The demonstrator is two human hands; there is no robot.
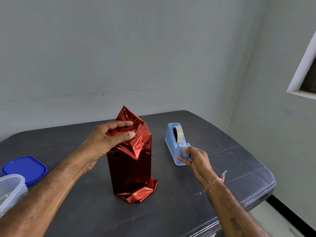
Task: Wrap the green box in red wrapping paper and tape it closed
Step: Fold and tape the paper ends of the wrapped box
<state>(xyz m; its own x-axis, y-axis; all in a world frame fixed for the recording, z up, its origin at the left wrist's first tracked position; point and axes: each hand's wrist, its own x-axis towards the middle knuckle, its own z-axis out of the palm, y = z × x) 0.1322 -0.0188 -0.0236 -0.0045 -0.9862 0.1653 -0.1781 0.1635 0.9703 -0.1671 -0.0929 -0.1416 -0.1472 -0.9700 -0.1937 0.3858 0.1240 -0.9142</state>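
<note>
The wrapped box (pixel 130 168) stands upright at the middle of the surface (pixel 205 194). The tape dispenser (pixel 172 144) sits near it at 2 o'clock, lengthwise front to back. The lid (pixel 25 168) lies flat well apart at 9 o'clock, the container (pixel 10 189) just before it at 8 o'clock. The left grip (pixel 104 142) holds the box's top from 9 o'clock; the right grip (pixel 196 159) holds the dispenser's near end.

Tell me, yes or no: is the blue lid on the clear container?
No, the blue lid lies on the table beside the open clear container.
</note>
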